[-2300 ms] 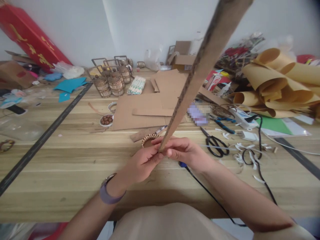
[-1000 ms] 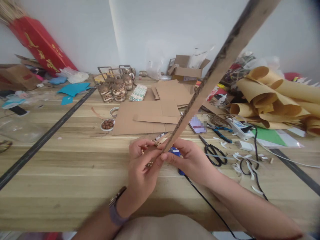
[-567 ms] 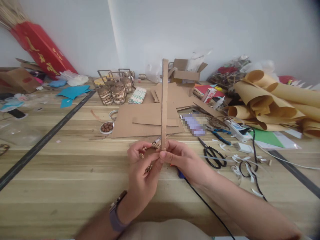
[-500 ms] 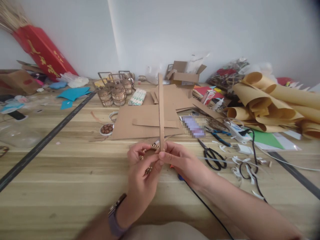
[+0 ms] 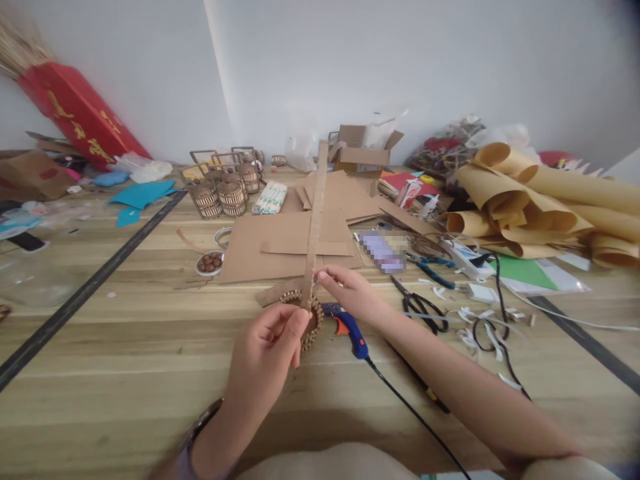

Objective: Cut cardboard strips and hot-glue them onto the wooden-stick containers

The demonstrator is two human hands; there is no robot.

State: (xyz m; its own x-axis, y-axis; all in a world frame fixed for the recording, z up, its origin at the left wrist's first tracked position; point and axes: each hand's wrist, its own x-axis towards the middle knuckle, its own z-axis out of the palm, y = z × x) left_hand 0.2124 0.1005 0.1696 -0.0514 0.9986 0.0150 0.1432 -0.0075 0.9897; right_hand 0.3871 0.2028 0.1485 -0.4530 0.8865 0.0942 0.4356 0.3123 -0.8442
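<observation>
A long, narrow cardboard strip points away from me over the table. My left hand pinches its near end between thumb and fingers. My right hand is closed at the strip's right edge, a little farther up, with thumb and fingertips together; whether it grips the strip or something small there is unclear. Beneath the strip's near end is a round, beaded-looking brown ring, partly hidden by my left hand. A blue glue gun with an orange trigger lies just right of the ring.
Flat cardboard sheets lie ahead, with a bowl of brown balls to their left. Black scissors, blue-handled pliers and white scraps are at the right. Small woven lanterns stand at the back left; brown paper rolls lie back right.
The ring, earlier in my left hand, is now lower beneath the strip. My hands have moved apart, the right one forward. The strip leans differently, and the glue gun has come into fuller view.
</observation>
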